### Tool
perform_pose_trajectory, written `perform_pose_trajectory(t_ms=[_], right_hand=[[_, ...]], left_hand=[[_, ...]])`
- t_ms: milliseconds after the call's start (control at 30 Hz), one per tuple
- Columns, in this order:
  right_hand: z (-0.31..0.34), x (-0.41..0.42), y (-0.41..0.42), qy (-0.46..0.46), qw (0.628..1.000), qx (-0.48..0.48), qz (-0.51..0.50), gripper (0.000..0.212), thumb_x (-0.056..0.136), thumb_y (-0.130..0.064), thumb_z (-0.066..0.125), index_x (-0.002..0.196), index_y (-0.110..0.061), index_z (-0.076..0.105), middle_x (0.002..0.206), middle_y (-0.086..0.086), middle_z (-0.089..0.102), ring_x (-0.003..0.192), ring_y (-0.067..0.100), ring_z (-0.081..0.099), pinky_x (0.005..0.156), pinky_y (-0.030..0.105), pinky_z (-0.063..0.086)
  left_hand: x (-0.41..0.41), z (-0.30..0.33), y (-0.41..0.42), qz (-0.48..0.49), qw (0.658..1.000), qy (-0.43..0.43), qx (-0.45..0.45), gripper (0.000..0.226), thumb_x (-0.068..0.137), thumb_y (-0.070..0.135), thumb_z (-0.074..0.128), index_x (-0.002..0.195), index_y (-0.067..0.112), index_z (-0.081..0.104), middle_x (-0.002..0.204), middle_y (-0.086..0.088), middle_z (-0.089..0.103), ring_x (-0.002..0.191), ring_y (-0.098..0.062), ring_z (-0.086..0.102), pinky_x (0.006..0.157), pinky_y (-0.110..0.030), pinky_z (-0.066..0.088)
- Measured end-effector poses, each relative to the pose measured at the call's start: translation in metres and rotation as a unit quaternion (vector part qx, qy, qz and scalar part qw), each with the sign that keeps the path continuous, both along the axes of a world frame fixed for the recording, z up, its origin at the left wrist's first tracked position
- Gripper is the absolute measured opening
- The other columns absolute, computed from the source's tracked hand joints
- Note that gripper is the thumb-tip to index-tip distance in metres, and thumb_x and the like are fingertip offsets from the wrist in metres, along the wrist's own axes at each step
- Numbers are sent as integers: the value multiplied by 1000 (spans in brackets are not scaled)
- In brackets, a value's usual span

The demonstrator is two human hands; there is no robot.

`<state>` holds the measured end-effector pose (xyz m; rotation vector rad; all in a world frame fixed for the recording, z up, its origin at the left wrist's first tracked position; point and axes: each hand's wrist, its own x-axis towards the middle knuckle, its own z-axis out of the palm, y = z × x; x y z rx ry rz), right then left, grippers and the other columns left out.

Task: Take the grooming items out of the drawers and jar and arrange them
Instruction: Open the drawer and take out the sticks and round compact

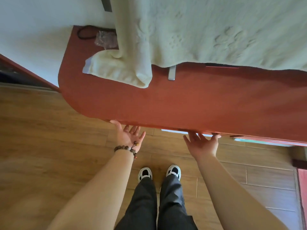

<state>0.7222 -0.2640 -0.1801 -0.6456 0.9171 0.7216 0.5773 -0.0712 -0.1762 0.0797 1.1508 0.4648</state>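
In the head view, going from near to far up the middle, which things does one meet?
Shoes → left hand → red table → folded towel end → crumpled plastic bag → black cord.

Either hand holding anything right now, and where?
Nothing visibly held. Left hand is open, palm up, at the red tabletop's front edge; right hand's fingertips reach under that edge, hidden.
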Motion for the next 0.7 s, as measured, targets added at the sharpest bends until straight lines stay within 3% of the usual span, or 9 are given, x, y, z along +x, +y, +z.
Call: perform_pose_trajectory(t_ms=[167,400,700], right_hand=[[-5,-3,3,-10,1000,9,-10,80,79,-78,40,118,-9,50,130,10,54,126,25,49,112,51,28],[-4,-31,-14,1,999,-13,-39,99,80,-79,34,148,-8,23,150,15,33,141,29,31,116,51,21],[0,-89,-51,7,998,-28,-47,95,80,-77,39,143,-6,34,140,17,46,130,31,44,114,51,27]], left_hand=[[-5,2,0,12,999,-39,-13,96,65,81,52,135,15,42,135,-9,49,124,-26,47,106,-59,33],[-36,9,-18,14,998,-50,-41,100,67,77,54,143,16,31,146,-10,36,134,-27,37,108,-56,33],[-90,11,-59,13,998,-34,-48,98,68,78,48,141,16,33,144,-9,38,133,-26,39,107,-56,34]])
